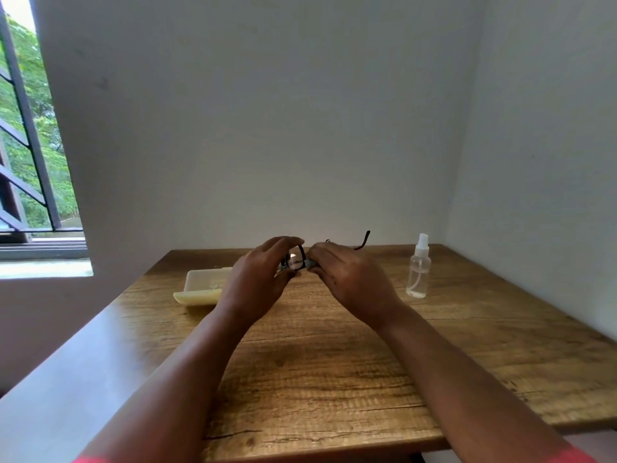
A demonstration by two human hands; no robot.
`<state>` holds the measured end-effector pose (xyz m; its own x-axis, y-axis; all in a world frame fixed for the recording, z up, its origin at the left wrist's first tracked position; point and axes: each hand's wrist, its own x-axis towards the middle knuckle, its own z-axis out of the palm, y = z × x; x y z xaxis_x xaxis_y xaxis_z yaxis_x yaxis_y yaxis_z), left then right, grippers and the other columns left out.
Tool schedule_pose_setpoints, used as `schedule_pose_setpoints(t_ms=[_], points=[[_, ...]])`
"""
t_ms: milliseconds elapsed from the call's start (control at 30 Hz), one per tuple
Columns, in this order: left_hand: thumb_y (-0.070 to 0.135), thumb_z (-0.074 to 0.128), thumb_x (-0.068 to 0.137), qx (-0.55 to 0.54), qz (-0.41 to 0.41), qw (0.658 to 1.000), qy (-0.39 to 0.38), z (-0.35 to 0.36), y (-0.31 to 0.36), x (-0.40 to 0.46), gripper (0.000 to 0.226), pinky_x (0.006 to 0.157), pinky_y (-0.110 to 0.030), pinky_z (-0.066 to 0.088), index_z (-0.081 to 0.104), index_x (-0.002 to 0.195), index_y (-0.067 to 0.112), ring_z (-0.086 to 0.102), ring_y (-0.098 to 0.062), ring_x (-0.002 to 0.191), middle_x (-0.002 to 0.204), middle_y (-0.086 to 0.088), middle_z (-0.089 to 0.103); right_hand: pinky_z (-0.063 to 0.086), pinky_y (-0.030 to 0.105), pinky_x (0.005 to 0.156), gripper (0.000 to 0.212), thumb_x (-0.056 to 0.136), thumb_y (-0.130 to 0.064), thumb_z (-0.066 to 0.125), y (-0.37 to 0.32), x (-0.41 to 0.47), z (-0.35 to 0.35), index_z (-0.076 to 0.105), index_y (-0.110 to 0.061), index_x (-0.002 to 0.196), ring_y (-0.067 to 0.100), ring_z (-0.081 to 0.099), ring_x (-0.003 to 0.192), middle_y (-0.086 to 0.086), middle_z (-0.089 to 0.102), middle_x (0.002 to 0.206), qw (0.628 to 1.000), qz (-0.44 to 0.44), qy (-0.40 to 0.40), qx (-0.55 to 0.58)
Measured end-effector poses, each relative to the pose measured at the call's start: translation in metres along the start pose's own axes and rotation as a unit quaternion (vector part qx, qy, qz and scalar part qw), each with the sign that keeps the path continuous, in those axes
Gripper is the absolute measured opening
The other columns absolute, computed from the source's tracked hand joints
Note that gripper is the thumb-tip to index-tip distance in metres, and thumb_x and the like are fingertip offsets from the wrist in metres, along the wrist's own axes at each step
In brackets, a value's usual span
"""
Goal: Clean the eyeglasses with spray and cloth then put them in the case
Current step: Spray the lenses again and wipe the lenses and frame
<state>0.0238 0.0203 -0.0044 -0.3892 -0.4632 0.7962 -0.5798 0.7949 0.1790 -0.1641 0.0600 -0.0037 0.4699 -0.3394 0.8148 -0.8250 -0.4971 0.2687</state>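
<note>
— Eyeglasses (297, 259): where are they?

— Up off the wooden table (334, 362), held between both hands near its far edge. The frame is dark; one lens shows between the hands, and a temple arm sticks up and to the right behind the right hand (347, 279).

— How does the left hand (257, 279) hold them?

— Its fingers curl over the top of the frame and the thumb comes up from below, so it grips the frame at the left lens.

— And the right hand?

— Its fingers are bunched at the other side of the frame, pinching a small grey piece that looks like the cloth (311, 263) against the glasses. Most of the cloth is hidden, so I cannot tell how it is folded.

— What of the other things?

— The spray bottle (418, 270) stands upright on the table to the right, well apart from the hands, clear with a white top. The case (200, 289), cream-coloured, lies open on the left of the table, partly behind the left wrist. A window (30, 145) with dark bars is at the far left.
</note>
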Motion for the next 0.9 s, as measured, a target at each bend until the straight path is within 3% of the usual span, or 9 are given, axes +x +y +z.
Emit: schedule_pose_setpoints(t_ms=[200, 367, 667, 900], points=[[0.017, 0.074, 0.081, -0.01, -0.011, 1.0, 0.001, 0.002, 0.002, 0.002, 0.049, 0.077, -0.034, 0.054, 0.054, 0.125, 0.023, 0.065, -0.019, 0.098, 0.117, -0.001, 0.066, 0.053, 0.033, 0.059, 0.009, 0.095, -0.014, 0.061, 0.009, 0.0, -0.003, 0.068, -0.011, 0.099, 0.017, 0.065, 0.074, 0.001, 0.07, 0.094, 0.999, 0.017, 0.005, -0.032], [0.021, 0.075, 0.081, -0.02, -0.015, 1.0, 0.001, 0.0, 0.003, 0.002, 0.048, 0.077, -0.035, 0.055, 0.055, 0.125, 0.024, 0.065, -0.018, 0.099, 0.117, 0.0, 0.066, 0.056, 0.036, 0.066, 0.012, 0.092, -0.014, 0.061, 0.025, -0.007, -0.006, 0.068, -0.01, 0.1, 0.019, 0.065, 0.084, 0.004, 0.069, 0.096, 0.998, 0.064, 0.018, -0.01], [0.017, 0.073, 0.082, 0.002, -0.004, 1.0, -0.005, 0.0, 0.004, 0.0, 0.048, 0.076, -0.03, 0.052, 0.055, 0.126, 0.019, 0.065, -0.019, 0.096, 0.119, -0.001, 0.064, 0.043, 0.028, 0.067, 0.009, 0.093, -0.007, 0.062, 0.0, 0.002, 0.006, 0.067, -0.007, 0.1, 0.018, 0.056, 0.08, 0.006, 0.065, 0.097, 0.998, -0.022, 0.014, -0.052], [0.017, 0.074, 0.082, -0.017, -0.008, 1.0, -0.002, -0.001, 0.007, 0.002, 0.048, 0.079, -0.036, 0.056, 0.054, 0.125, 0.021, 0.065, -0.019, 0.099, 0.117, -0.002, 0.065, 0.05, 0.033, 0.063, 0.007, 0.093, -0.007, 0.058, 0.02, -0.005, -0.003, 0.065, -0.006, 0.096, 0.019, 0.058, 0.08, 0.006, 0.064, 0.093, 0.999, 0.041, 0.022, -0.029]])
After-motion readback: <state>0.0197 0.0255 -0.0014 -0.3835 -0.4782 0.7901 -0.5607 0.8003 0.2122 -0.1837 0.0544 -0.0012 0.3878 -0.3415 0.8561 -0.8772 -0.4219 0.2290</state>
